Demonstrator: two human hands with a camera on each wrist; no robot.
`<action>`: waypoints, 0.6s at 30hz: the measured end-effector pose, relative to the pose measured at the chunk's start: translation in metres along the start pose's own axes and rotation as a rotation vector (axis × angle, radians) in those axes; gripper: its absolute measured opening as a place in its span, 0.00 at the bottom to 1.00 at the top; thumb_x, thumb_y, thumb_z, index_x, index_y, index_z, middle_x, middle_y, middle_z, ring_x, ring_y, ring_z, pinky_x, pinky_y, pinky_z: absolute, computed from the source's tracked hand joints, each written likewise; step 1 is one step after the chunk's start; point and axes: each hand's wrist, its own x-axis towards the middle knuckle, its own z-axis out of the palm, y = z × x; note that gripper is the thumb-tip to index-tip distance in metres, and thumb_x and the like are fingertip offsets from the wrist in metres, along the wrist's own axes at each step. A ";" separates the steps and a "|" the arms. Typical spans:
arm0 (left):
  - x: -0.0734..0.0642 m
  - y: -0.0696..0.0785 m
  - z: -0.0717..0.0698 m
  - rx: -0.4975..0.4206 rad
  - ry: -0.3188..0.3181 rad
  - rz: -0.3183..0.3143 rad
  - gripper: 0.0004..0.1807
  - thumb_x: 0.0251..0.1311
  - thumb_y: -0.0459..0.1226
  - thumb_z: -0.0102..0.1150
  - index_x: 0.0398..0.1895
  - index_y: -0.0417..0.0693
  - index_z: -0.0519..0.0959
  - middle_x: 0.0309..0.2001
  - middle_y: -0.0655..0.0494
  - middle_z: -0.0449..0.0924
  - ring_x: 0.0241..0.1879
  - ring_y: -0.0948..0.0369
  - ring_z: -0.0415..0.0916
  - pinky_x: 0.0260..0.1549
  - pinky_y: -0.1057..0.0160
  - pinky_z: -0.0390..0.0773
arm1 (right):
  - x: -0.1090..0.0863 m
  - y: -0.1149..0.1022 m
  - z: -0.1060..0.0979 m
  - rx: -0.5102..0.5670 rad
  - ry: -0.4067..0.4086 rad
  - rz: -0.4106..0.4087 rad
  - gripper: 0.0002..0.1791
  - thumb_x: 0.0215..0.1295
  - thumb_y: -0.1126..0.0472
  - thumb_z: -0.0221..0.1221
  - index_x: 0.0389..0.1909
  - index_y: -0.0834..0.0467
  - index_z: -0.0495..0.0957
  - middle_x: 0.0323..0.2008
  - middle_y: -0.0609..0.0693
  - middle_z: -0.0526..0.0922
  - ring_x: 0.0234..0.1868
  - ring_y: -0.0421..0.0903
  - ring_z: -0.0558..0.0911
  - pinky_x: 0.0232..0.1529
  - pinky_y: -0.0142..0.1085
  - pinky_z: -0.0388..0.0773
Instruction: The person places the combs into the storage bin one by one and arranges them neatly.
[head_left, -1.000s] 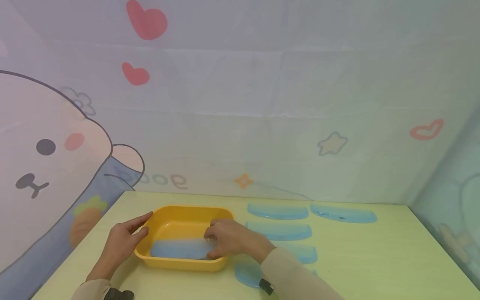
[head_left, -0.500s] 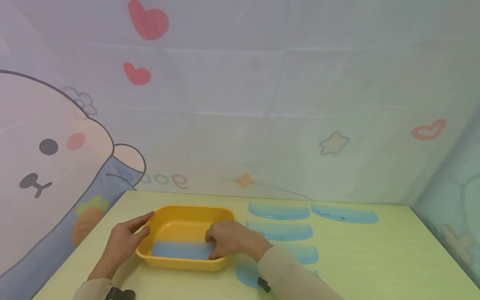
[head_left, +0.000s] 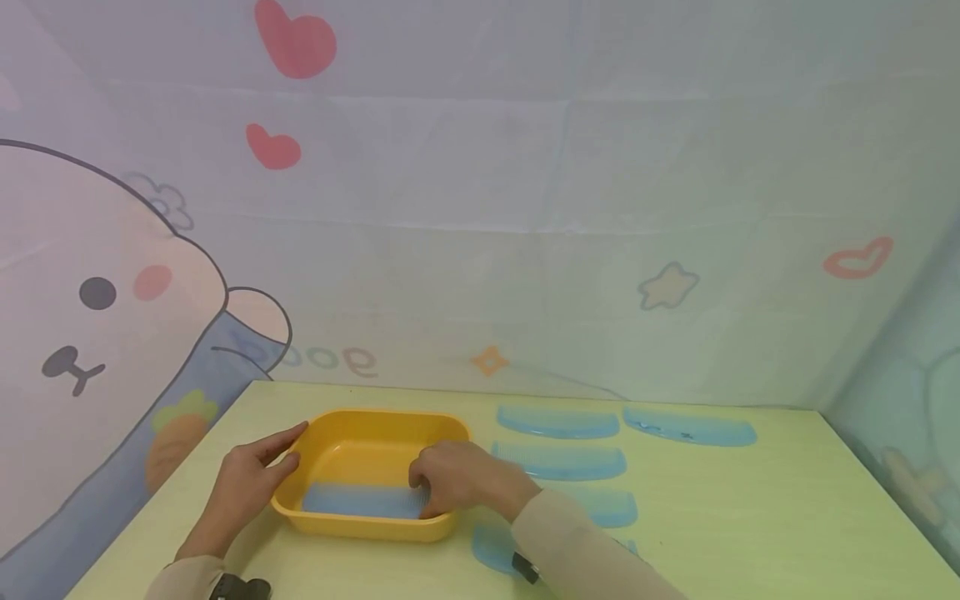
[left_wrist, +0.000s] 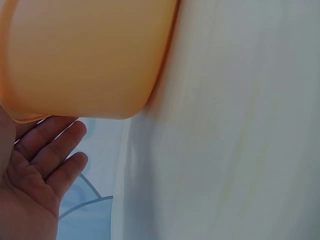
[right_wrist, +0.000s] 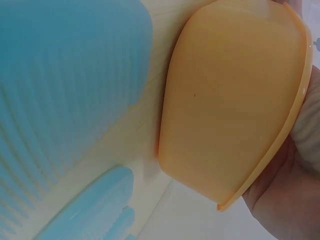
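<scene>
In the head view, a yellow plastic basin [head_left: 360, 527] stands on the left of the table. My left hand [head_left: 243, 483] rests against its left rim, thumb and index fingertips at the edge. The left wrist view shows the other fingers loosely straight beside the basin wall [left_wrist: 90, 60]. My right hand [head_left: 457, 479] reaches over the right rim and pinches the right end of a translucent blue comb [head_left: 360, 500] lying along the basin's near side. Its fingertips are partly hidden in the head view; the right wrist view shows the palm [right_wrist: 285, 195] beyond the rim.
Several more blue combs lie right of the basin: a back one [head_left: 558, 422], a far-right one [head_left: 690, 427], a middle one [head_left: 562, 461] and others partly under the right sleeve [head_left: 585, 550]. The pale yellow table [head_left: 750, 517] ends at a printed cloth backdrop [head_left: 480, 208].
Over the last second the right hand has barely shifted, its fingers settling lower around the comb's right end. The left hand and basin hold their place; the view has shifted slightly.
</scene>
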 end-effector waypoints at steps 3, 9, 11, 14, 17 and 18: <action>0.001 -0.001 0.000 0.006 -0.001 -0.002 0.23 0.74 0.32 0.64 0.69 0.36 0.79 0.63 0.35 0.81 0.62 0.36 0.78 0.47 0.73 0.83 | 0.001 0.000 0.001 -0.009 -0.005 0.003 0.16 0.61 0.51 0.79 0.48 0.50 0.91 0.40 0.37 0.87 0.35 0.33 0.79 0.40 0.27 0.79; 0.001 -0.002 0.000 0.009 0.000 0.002 0.23 0.74 0.32 0.64 0.69 0.36 0.79 0.63 0.35 0.81 0.62 0.36 0.78 0.47 0.74 0.82 | 0.001 -0.002 -0.001 -0.029 -0.019 0.018 0.17 0.61 0.50 0.78 0.48 0.50 0.90 0.40 0.37 0.87 0.36 0.33 0.80 0.40 0.28 0.79; 0.001 -0.002 0.000 0.009 0.000 0.002 0.23 0.74 0.32 0.64 0.70 0.36 0.79 0.63 0.35 0.81 0.62 0.36 0.78 0.47 0.74 0.82 | 0.001 -0.002 -0.001 -0.030 -0.020 0.023 0.16 0.61 0.50 0.78 0.48 0.50 0.90 0.39 0.37 0.87 0.35 0.33 0.79 0.40 0.28 0.79; 0.001 -0.001 0.000 0.006 -0.001 0.002 0.23 0.74 0.32 0.64 0.70 0.36 0.79 0.63 0.35 0.81 0.63 0.35 0.78 0.47 0.74 0.82 | 0.001 -0.002 -0.001 -0.031 -0.023 0.030 0.16 0.61 0.50 0.78 0.47 0.50 0.90 0.38 0.37 0.86 0.34 0.33 0.79 0.39 0.28 0.79; 0.001 0.000 0.000 -0.004 -0.001 0.000 0.23 0.74 0.31 0.64 0.69 0.36 0.79 0.63 0.35 0.80 0.63 0.36 0.77 0.47 0.76 0.81 | 0.001 -0.002 -0.001 -0.030 -0.027 0.036 0.16 0.61 0.49 0.78 0.48 0.50 0.90 0.38 0.36 0.86 0.35 0.33 0.79 0.39 0.28 0.79; 0.000 0.000 0.000 -0.007 0.000 -0.001 0.23 0.73 0.31 0.64 0.69 0.36 0.79 0.63 0.35 0.80 0.63 0.36 0.78 0.47 0.76 0.81 | 0.001 -0.002 -0.001 -0.029 -0.027 0.036 0.16 0.61 0.49 0.78 0.48 0.50 0.90 0.38 0.36 0.86 0.35 0.32 0.78 0.39 0.28 0.79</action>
